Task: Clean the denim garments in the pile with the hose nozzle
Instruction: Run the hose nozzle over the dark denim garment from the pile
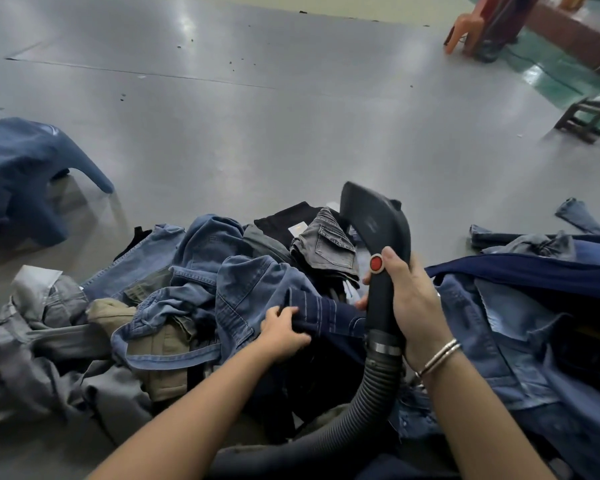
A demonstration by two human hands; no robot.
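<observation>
Garments are lying heaped under and around both hands, so most of the job looks undone. The right hand [411, 299] is wrapping its fingers around the handle of the hose nozzle [374, 233], thumb resting just beside the red button [376, 262], and the nozzle's head is pointing up and away from that hand, above the cloth and not touching it. The ribbed hose [368, 403] is trailing down from below the same hand. The left hand [283, 329], just left of the nozzle handle, is pinching a fold of dark striped denim [326, 315] lying on top of the pile [201, 289]. Far to the left of that hand, 1 blue garment [25, 174] is lying apart on the floor [257, 116], possibly already cleaned, though nothing confirms it. Judging by the crumpled heap, this piece is only being readied, and nearly all the denim is waiting its turn.
</observation>
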